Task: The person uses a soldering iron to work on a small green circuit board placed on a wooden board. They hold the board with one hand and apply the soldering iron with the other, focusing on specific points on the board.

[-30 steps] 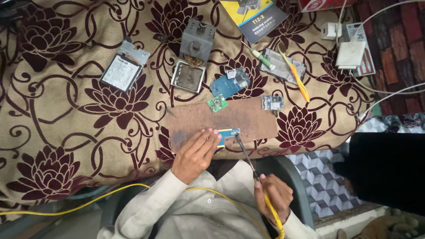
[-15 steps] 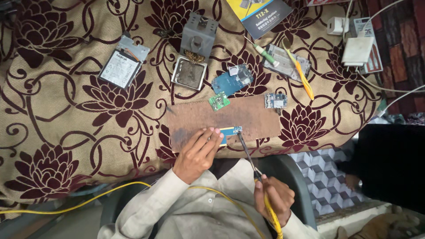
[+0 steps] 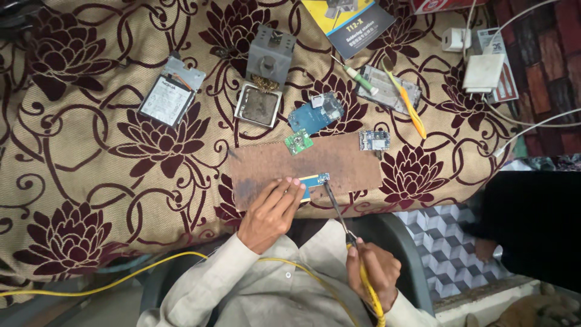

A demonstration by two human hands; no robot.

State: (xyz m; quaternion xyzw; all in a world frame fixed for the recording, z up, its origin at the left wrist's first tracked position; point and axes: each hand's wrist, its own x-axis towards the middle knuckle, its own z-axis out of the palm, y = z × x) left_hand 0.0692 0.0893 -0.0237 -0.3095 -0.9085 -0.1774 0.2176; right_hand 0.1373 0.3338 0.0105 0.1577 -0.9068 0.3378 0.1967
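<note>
Left hand: the left hand [image 3: 270,213] lies flat on the table with its fingers [image 3: 289,186] pressing down on a small blue circuit board with a yellow stripe [image 3: 312,181]. It is not wrapped around the board, it only pins it down.
Right hand: the right hand [image 3: 374,271] is closed tight around a soldering iron with a yellow handle and a thin dark metal rod [image 3: 342,222].
Iron tip: it touches the right end of the small blue board, just beside the left fingers.
Small blue board: it sits on the near edge of a flat brown rectangle board [image 3: 339,162], right under the left fingertips.
Cord: a thin yellow cable [image 3: 109,283] runs from the iron, across the lap and away to the left.
Just past the hands: a tiny green square board [image 3: 299,142] lies on the far edge of the brown board, and a small blue-grey chip board [image 3: 374,140] lies on its far right corner.
Further away: a bigger blue circuit board [image 3: 316,113], a grey metal stand with a square tray [image 3: 264,75], and a clear plastic case with a yellow tool on it [image 3: 390,89].
Far left of the hands: a phone battery on a silver metal frame [image 3: 168,95].
Far right of the hands: a white plug-in charger [image 3: 483,72].
Under it all: a tan cloth with dark red flowers [image 3: 91,163].
</note>
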